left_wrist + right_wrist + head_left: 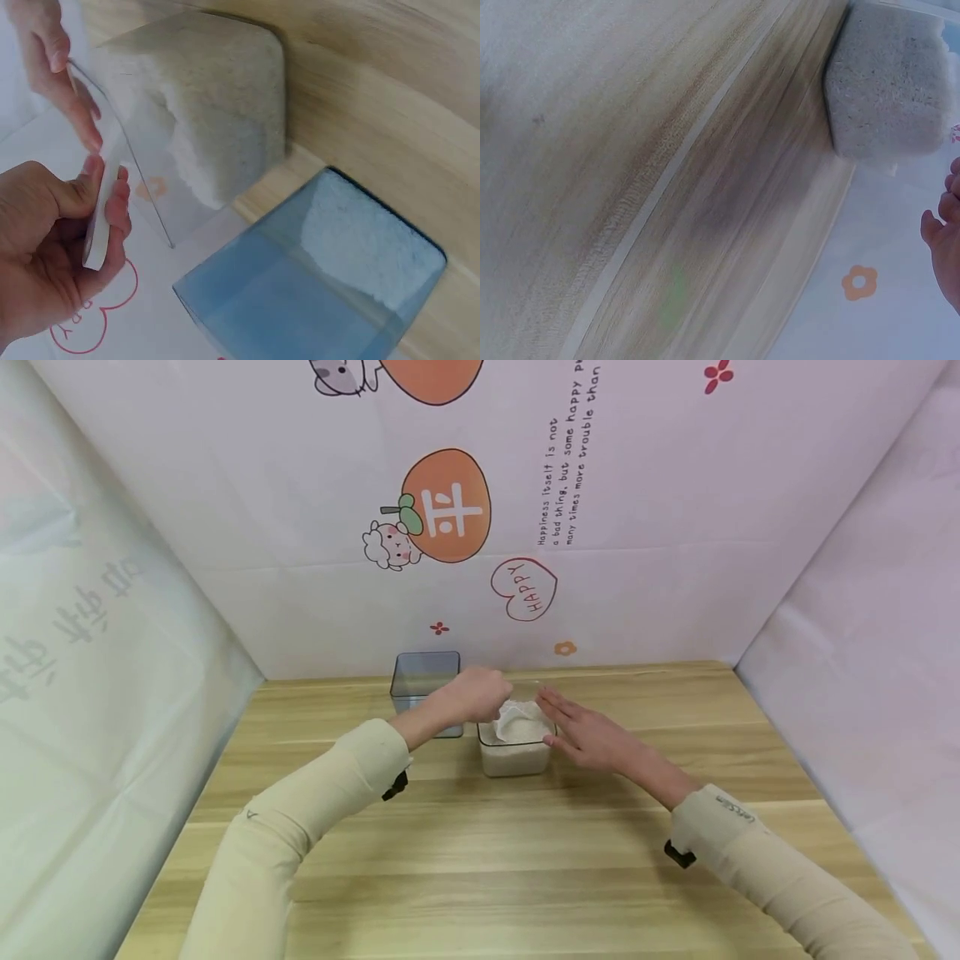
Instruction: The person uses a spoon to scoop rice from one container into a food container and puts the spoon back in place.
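Observation:
In the head view a clear container (513, 762) of white, rice-like grains (528, 727) stands near the back wall. My left hand (474, 693) is over its left side. Thumb and fingers pinch a flat white handle (98, 229), seen best in the left wrist view; it looks like a scoop's, with the far end hidden among the grains and hand. On the container's right side, my right hand (592, 739) lies with fingers extended at the rim. The right wrist view catches part of that hand (946, 236) near the container wall (889, 86).
A blue-tinted clear container (425, 675) stands left of the first, behind my left wrist; white grains (360, 236) show inside it. The wooden table (480, 860) meets a printed white wall sheet (637, 568) at the back, with white sheets on both sides.

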A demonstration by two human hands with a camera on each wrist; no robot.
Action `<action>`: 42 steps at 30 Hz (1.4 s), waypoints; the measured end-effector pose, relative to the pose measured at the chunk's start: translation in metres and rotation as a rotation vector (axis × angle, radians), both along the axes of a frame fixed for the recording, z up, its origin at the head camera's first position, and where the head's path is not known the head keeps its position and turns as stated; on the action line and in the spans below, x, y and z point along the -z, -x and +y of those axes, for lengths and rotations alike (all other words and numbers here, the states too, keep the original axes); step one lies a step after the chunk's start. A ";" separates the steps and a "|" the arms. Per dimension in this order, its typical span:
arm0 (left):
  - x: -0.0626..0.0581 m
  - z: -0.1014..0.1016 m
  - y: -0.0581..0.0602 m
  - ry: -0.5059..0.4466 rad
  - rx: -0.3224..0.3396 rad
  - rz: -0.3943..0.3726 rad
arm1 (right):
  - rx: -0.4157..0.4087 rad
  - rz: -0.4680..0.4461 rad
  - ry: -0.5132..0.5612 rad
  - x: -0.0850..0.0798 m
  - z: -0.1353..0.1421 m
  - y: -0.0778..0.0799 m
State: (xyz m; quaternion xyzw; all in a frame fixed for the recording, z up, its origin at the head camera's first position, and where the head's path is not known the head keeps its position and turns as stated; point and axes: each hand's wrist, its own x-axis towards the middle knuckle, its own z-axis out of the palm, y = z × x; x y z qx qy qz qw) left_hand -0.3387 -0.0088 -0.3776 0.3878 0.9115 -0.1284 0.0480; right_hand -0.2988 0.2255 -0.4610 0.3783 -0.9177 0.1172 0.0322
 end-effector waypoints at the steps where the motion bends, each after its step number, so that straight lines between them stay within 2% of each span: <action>1: -0.001 0.001 0.000 -0.008 -0.025 -0.028 | 0.000 -0.003 0.001 0.000 0.000 0.000; 8: 0.004 0.006 0.001 -0.083 -0.190 -0.220 | -0.002 -0.004 0.000 0.000 0.001 0.000; 11: 0.006 0.004 0.002 -0.116 -0.219 -0.269 | -0.003 0.012 0.003 -0.001 0.000 -0.001; 17: 0.006 -0.011 -0.002 -0.218 -0.267 -0.422 | -0.019 0.014 0.009 0.000 -0.003 -0.006; 25: 0.005 -0.027 -0.002 -0.315 -0.228 -0.492 | 0.000 0.035 0.021 0.003 -0.001 -0.004; 30: 0.006 -0.036 -0.003 -0.390 -0.258 -0.540 | 0.001 0.050 0.021 0.003 0.000 -0.003; 42: 0.015 -0.055 -0.011 -0.572 -0.326 -0.635 | 0.002 0.012 0.030 0.001 0.001 -0.004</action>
